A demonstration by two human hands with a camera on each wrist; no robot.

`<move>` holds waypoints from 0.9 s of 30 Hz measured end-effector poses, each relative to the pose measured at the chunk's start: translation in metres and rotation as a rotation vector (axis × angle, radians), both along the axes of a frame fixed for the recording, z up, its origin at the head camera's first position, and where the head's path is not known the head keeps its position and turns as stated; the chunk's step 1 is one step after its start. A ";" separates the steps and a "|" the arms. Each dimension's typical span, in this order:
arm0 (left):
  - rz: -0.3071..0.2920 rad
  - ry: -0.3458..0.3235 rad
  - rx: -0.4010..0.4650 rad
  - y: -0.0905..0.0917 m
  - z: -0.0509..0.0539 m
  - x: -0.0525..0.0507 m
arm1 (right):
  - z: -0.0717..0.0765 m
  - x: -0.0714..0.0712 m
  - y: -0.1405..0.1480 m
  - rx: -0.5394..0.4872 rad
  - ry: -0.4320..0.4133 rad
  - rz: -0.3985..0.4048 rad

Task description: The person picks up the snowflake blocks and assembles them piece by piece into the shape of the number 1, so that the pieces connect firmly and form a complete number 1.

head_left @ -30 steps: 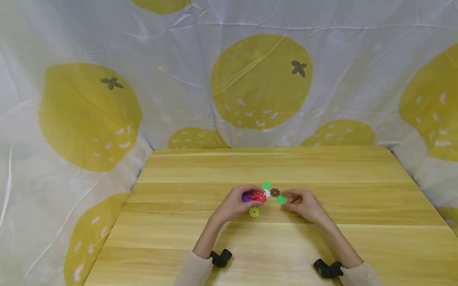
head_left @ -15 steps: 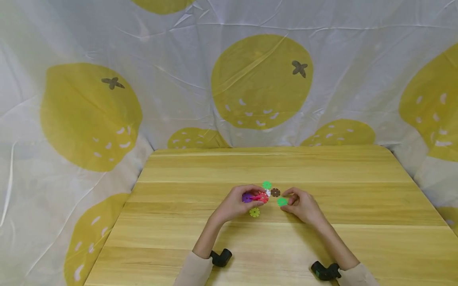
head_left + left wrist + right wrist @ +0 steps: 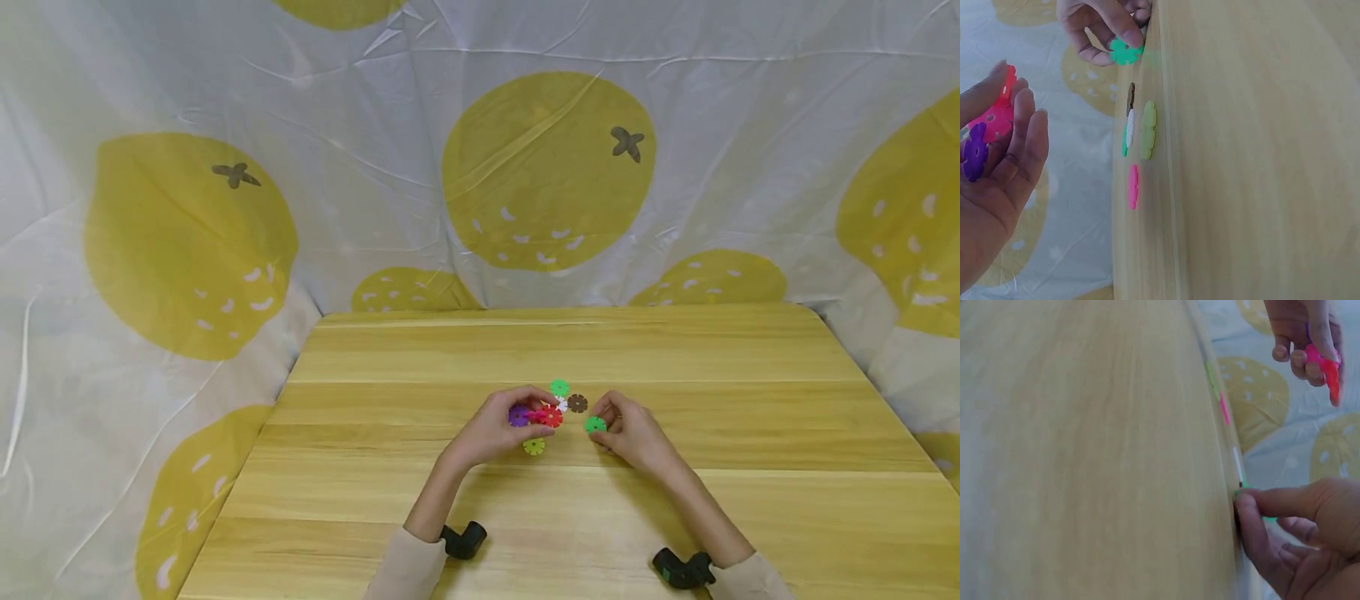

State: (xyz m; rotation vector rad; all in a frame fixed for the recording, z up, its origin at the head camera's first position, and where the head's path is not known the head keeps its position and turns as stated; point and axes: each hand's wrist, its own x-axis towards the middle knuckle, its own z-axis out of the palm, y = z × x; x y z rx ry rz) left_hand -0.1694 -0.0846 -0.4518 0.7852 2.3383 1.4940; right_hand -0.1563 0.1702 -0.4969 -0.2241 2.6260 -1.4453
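My left hand (image 3: 498, 427) holds a small joined piece of notched plastic discs. Its parts are a purple disc (image 3: 975, 152), a pink disc (image 3: 996, 119) and a red disc (image 3: 552, 416). To the right, my right hand (image 3: 636, 430) pinches a green notched disc (image 3: 596, 425) between thumb and fingers, apart from the left hand's piece. Loose discs lie beyond and between the hands: another green disc (image 3: 559, 388), a white disc (image 3: 562, 405) and a brown disc (image 3: 577, 403). A yellow-green disc (image 3: 534, 447) lies just below the left hand.
A loose pink disc (image 3: 1133, 187) on the table shows in the left wrist view. The wooden table (image 3: 375, 350) reaches back to a pale curtain (image 3: 360, 167) printed with yellow fruit. Black devices (image 3: 465, 541) sit at both wrists, just above the tabletop.
My right hand has drawn the green disc slightly right and nearer, away from the brown disc, and its fingers have shifted on it. The left hand stays almost still with its joined discs.
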 end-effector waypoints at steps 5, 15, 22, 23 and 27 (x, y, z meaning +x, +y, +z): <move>0.002 -0.018 0.022 0.000 -0.001 -0.001 | 0.001 -0.001 0.002 -0.234 -0.058 0.101; 0.016 -0.050 0.043 -0.002 -0.002 -0.002 | 0.012 0.003 -0.005 -0.506 0.016 0.196; 0.008 -0.088 0.072 -0.003 -0.003 -0.001 | 0.013 0.007 -0.008 -0.529 0.122 0.190; 0.007 -0.091 0.075 -0.003 -0.003 -0.001 | 0.013 0.008 -0.009 -0.529 0.128 0.192; 0.004 -0.103 0.091 -0.003 -0.003 -0.001 | 0.014 0.010 -0.009 -0.523 0.137 0.198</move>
